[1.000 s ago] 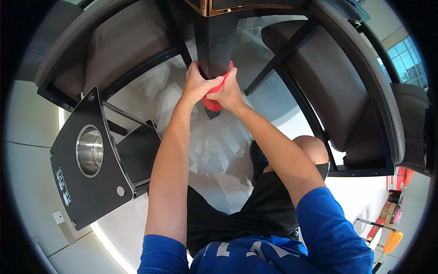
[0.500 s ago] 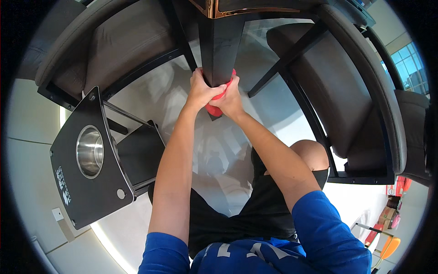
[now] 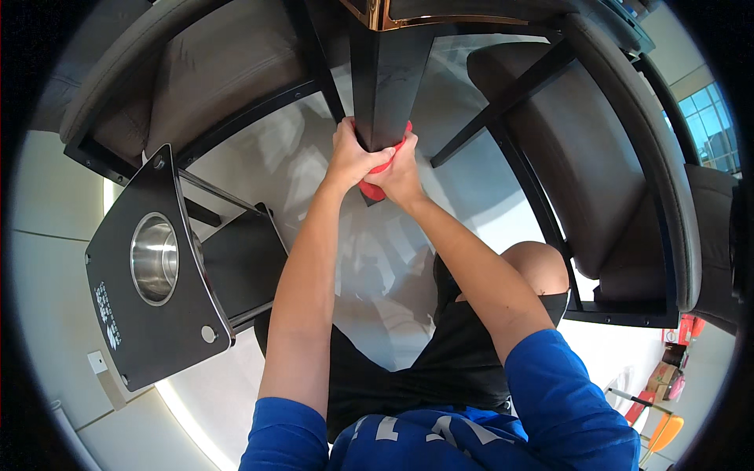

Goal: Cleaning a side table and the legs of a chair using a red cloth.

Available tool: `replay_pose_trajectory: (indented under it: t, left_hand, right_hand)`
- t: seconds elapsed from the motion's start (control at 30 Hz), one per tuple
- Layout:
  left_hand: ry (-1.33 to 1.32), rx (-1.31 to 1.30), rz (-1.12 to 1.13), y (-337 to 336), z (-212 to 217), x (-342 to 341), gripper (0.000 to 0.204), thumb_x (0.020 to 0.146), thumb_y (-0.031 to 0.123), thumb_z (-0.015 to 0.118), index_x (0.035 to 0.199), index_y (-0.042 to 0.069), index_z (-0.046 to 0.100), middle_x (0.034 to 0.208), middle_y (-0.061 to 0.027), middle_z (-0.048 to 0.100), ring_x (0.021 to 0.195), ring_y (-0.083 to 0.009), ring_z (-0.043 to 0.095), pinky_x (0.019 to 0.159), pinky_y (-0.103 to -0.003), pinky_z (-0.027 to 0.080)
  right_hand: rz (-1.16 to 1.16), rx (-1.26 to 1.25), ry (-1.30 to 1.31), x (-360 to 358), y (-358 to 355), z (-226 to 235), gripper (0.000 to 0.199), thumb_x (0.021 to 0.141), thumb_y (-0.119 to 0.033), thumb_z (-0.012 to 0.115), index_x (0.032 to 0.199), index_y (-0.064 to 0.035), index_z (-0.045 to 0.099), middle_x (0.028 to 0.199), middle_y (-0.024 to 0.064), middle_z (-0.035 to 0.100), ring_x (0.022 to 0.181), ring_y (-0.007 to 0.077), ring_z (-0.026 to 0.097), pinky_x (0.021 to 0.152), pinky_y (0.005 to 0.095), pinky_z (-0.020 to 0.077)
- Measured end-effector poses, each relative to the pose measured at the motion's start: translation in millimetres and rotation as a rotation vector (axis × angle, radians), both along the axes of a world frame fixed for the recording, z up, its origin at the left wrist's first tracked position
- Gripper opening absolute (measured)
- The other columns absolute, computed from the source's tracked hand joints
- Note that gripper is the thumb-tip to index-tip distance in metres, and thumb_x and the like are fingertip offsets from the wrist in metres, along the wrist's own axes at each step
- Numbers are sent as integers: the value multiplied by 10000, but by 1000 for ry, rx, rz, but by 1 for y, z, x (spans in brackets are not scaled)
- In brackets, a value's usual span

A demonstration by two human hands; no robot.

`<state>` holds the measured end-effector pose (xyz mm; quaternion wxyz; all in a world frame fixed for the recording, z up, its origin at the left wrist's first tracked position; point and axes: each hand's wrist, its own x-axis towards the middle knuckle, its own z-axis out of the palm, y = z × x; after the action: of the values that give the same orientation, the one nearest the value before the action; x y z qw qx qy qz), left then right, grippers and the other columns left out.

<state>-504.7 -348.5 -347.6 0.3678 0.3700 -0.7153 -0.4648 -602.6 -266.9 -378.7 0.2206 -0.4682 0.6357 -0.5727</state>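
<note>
A dark table leg (image 3: 393,86) comes down from the gold-trimmed table corner at the top. Wrapped about its lower part is a soft red piece, apparently a cloth (image 3: 371,191), which shows below and between my hands. My left hand (image 3: 349,163) grips the leg's left side, its thumb reaching across the front. On the right side, my right hand (image 3: 402,174) closes round the leg, with red cloth showing along its fingers and under the thumbs. The hands touch at the front. Fingers behind the leg are hidden, and the leg's foot pokes out beneath the cloth.
Dark padded chairs flank the leg, one at the left (image 3: 220,71) and one at the right (image 3: 542,157). Near my left forearm stands a black stand (image 3: 169,337) with a metal bowl (image 3: 155,259) set into it. Boxes and an orange-backed chair (image 3: 666,434) are far right.
The view has shifted slightly, so the table leg and chairs sit a little further right. Both hands keep their grip on the cloth around the leg, at about the same height.
</note>
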Motion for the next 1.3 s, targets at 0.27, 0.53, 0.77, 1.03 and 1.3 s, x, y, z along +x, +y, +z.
replay_pose_trajectory:
  t: [0.27,0.53,0.77,1.03,1.3]
  left_hand:
    - [-34,29,-9,0,-5,-1,814,610,205,861,1237,-70,422,1200,-220,538,1139,-330,549,983,-414,448]
    - [-44,56,-23,1,-11,1,842,636,196,846,1303,-41,390,1281,-217,488,1235,-335,477,1061,-406,381]
    - [-25,45,-4,1,-18,5,836,609,223,862,1244,-76,409,1227,-233,484,1171,-341,509,993,-426,438]
    - [-96,3,-2,-5,-33,1,866,603,272,873,1249,-68,408,1229,-238,483,1195,-360,479,1012,-435,419]
    - [-227,-182,-10,2,-83,-5,876,598,300,861,1278,-35,421,1246,-236,481,1202,-402,438,1041,-495,368]
  right_hand:
    - [-9,51,-12,0,2,0,1000,590,-190,880,1348,-25,250,1274,204,461,1196,348,505,1008,418,430]
    - [-21,101,-23,3,3,1,1000,593,-188,875,1353,-28,246,1294,209,438,1199,360,503,1007,423,435]
    - [-2,87,13,5,3,-8,985,588,-166,874,1341,-25,254,1300,211,422,1210,370,489,1015,434,430]
    - [-17,149,-6,1,0,-22,976,589,-158,873,1334,-28,257,1303,208,418,1212,369,486,1022,432,430]
    - [89,201,-97,-18,8,-89,961,590,-144,873,1332,-26,274,1344,191,448,1258,338,477,1033,420,423]
